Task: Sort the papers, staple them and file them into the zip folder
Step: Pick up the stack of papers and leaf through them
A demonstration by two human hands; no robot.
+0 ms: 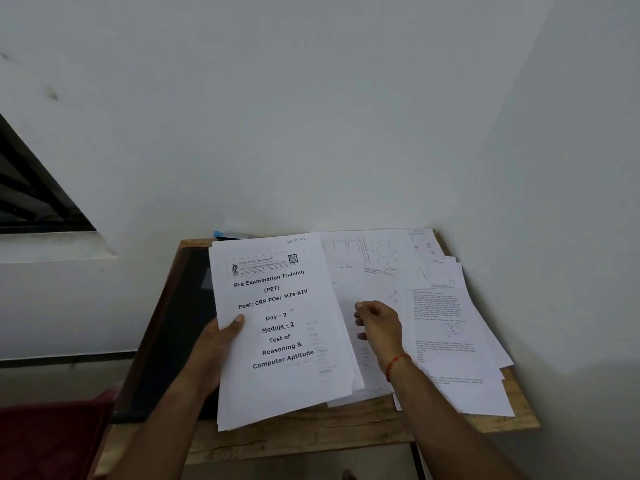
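At the far left a dark window (31, 188) cuts into the pale wall, and below it a maroon cloth (52, 434) lies beside the wooden table (311, 434). On the left part of the table lies a dark folder (173, 327), flat (no zip can be made out).

The person's left hand (214, 344) grips a stack of papers (277, 327) by its left edge. The thumb lies on the top page and the fingers are hidden beneath. The stack is tilted up off the table and partly covers the folder. Its cover reads "Pre Examination Training (PET)", "Day - 2", "Module - 2". A small blue object (225, 234) shows behind the stack's top edge, at the back of the table.

Just right of the stack, the right hand (379, 323) is over the loose sheets (446, 317), its fingers curled and the thumb close to the forefinger. Whether it pinches a sheet cannot be told. A red thread (396, 362) circles its wrist. The loose sheets, printed with text and diagrams, overlap one another across the right half of the table, up to its right edge.
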